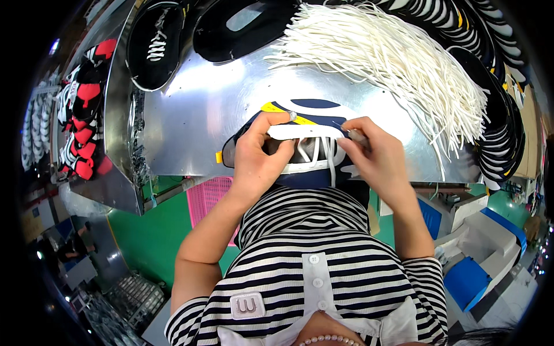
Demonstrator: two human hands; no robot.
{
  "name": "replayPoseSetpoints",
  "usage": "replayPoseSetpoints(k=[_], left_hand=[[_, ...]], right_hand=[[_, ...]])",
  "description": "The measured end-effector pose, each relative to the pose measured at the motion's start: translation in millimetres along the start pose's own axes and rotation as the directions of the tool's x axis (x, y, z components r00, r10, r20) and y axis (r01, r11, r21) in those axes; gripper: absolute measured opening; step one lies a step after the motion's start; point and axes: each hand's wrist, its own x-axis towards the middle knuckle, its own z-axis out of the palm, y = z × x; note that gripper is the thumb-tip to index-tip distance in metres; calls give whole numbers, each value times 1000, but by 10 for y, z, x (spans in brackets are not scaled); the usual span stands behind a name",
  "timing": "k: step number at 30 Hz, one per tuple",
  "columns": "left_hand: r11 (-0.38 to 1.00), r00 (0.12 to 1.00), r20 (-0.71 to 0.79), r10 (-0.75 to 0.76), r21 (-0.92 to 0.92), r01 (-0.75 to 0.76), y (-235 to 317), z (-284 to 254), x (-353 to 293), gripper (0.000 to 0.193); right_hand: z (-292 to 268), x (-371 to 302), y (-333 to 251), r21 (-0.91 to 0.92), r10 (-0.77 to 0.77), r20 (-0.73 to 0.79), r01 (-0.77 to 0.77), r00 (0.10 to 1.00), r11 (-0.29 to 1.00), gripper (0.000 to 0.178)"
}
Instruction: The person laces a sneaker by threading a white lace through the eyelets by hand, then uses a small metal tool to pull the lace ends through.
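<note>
A navy shoe upper [323,111] with white and yellow trim lies at the near edge of the metal table. White lace strands [330,151] cross its opening. My left hand [258,151] grips the upper at its white eyelet strip [303,132], thumb below and fingers above; something pale sits on a fingertip. At the strip's right end, my right hand [375,151] is closed around a small tool [358,137] with a short greyish handle and a thin tip. Its exact kind is hard to make out, and the fingers partly hide it.
A large bundle of white laces [381,63] spreads over the far right of the metal table [190,124]. Black uppers [154,46] lie at the far left, and more are stacked along the right. Red, black and white pieces [83,132] hang left. A pink basket [209,202] stands below.
</note>
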Motion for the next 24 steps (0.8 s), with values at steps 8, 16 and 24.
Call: replayPoseSetpoints(k=[8, 16, 24], left_hand=[[953, 992, 101, 75, 284, -101, 230, -218, -127, 42], [616, 879, 300, 370, 630, -474, 211, 147, -194, 25], [611, 851, 289, 438, 599, -518, 265, 92, -11, 25]], right_hand=[[311, 162, 414, 80, -108, -323, 141, 940, 987, 10], [286, -411, 338, 44, 80, 157, -88, 984, 995, 32], [259, -713, 254, 623, -85, 597, -394, 798, 676, 12]])
